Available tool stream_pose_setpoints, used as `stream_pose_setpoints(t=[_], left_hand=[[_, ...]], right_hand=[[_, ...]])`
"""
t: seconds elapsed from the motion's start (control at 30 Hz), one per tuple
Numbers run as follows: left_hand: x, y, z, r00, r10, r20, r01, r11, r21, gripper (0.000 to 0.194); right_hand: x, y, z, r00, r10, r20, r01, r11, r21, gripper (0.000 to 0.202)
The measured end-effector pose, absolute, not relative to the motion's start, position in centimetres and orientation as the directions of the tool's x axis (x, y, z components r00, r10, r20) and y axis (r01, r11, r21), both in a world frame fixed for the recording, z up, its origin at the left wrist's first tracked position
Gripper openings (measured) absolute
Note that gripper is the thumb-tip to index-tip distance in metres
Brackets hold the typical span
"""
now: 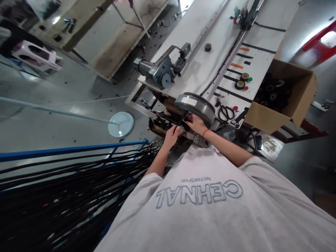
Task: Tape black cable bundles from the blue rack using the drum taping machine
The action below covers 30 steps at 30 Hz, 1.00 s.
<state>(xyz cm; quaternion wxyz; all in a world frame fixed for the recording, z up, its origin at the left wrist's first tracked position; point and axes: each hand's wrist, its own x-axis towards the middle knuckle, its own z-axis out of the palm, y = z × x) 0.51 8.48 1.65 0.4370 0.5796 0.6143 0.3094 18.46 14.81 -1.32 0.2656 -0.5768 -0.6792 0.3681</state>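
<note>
Below a round grey drum-shaped machine part (195, 105) at the near end of the white workbench, both hands are close together. My left hand (172, 135) is closed on a thin black cable (182, 119) that slants up toward the drum. Just to the right, my right hand (196, 125) has its fingers bent at the upper part of the cable, beside the drum's lower edge; its fingertips are partly hidden. A red string circles the right wrist. Black-handled scissors (225, 112) lie on the bench right of the drum.
A motorised grey device (160, 70) sits on the bench's left side. Tape rolls (239, 84) lie on the bench. An open cardboard box (301, 91) stands at the right. Many black cables (78, 189) hang on a blue rack (65, 150) at lower left. A phone (258, 142) rests on a stool.
</note>
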Motion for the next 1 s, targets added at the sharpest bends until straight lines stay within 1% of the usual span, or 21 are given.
stream_pose_setpoints(t=[0.07,0.17,0.27,0.3,0.37,0.5,0.53,0.6,0.63,0.77,0.9,1.0], left_hand=[[0.5,8.6,1.7,0.058,0.984,-0.167,0.445,0.124,0.887,0.042],[0.7,8.7,1.6,0.056,0.984,-0.17,0.457,0.126,0.88,0.038],[0.8,8.6,1.5,0.063,0.984,-0.167,0.45,0.121,0.885,0.034],[0.9,8.6,1.5,0.065,0.984,-0.165,0.445,0.119,0.888,0.033],[1.0,8.6,1.5,0.071,0.983,-0.172,0.439,0.124,0.89,0.033],[1.2,8.6,1.7,0.08,0.983,-0.164,0.433,0.115,0.894,0.033],[1.2,8.7,1.8,0.083,0.983,-0.162,0.43,0.111,0.896,0.033],[1.2,8.7,1.9,0.09,0.982,-0.165,0.433,0.111,0.895,0.031],[1.3,8.6,1.9,0.094,0.981,-0.171,0.44,0.113,0.891,0.03],[1.4,8.5,2.0,0.11,0.977,-0.183,0.461,0.113,0.88,0.03],[1.4,8.4,1.4,0.119,0.977,-0.18,0.492,0.099,0.865,0.033],[1.4,8.3,0.8,0.142,0.971,-0.191,0.562,0.08,0.824,0.03]], right_hand=[[18.4,14.9,-0.9,-0.248,0.966,-0.077,0.613,0.095,-0.784,0.004],[18.7,14.3,0.0,-0.269,0.963,-0.003,0.639,0.177,-0.748,0.005],[19.1,13.2,0.7,-0.262,0.963,0.068,0.658,0.23,-0.717,0.024],[19.1,12.9,0.7,-0.268,0.96,0.076,0.657,0.24,-0.714,0.027],[19.1,12.7,0.7,-0.266,0.961,0.073,0.653,0.235,-0.72,0.025],[18.8,13.4,0.0,-0.206,0.977,0.048,0.647,0.173,-0.743,0.022],[18.8,13.7,-0.1,-0.2,0.979,0.036,0.64,0.159,-0.751,0.02],[19.0,14.2,-0.3,-0.207,0.978,0.008,0.619,0.137,-0.774,0.008],[19.2,14.3,-0.3,-0.222,0.975,0.006,0.602,0.142,-0.786,0.004],[19.8,13.8,0.1,-0.291,0.955,0.06,0.531,0.213,-0.82,0.005],[19.5,13.3,1.6,-0.339,0.941,0.023,0.529,0.21,-0.822,0.023],[18.9,13.8,3.0,-0.458,0.886,0.066,0.521,0.329,-0.787,0.034]])
